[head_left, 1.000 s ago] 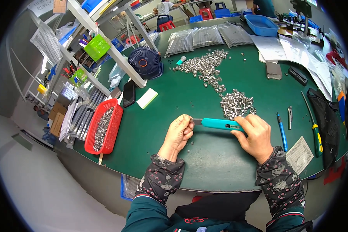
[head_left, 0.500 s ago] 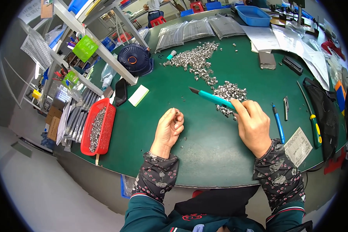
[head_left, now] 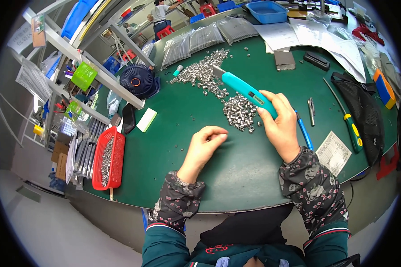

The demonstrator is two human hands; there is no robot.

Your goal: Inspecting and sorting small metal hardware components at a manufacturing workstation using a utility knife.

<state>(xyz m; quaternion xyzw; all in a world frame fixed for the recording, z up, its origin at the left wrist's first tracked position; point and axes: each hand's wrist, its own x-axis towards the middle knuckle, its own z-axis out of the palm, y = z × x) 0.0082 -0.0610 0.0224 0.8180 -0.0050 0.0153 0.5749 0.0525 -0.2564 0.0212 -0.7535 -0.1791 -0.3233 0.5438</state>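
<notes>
My right hand [head_left: 280,124] is wrapped round a teal utility knife [head_left: 248,92], held above the table with its grey blade pointing up and to the far left. Left of it, my left hand [head_left: 201,149] is turned palm down, thumb and curled fingers drawn together; whatever they may hold is hidden. Just beyond the hands lies a small pile of short silver metal sleeves [head_left: 239,115]. Farther off, a larger heap of the same sleeves [head_left: 200,72] spreads over the green table [head_left: 236,178].
A red basket [head_left: 116,164] of small metal parts stands at the left edge, near a phone [head_left: 128,118] and a dark fan [head_left: 137,81]. On the right lie a blue pen [head_left: 304,131], a screwdriver [head_left: 353,132] and a black mesh pouch [head_left: 363,115]. Bagged rods [head_left: 207,38] line the back.
The left hand has rolled from palm up to palm down and moved toward the right hand. The knife has turned to show its broad side. The whole view has shifted a little.
</notes>
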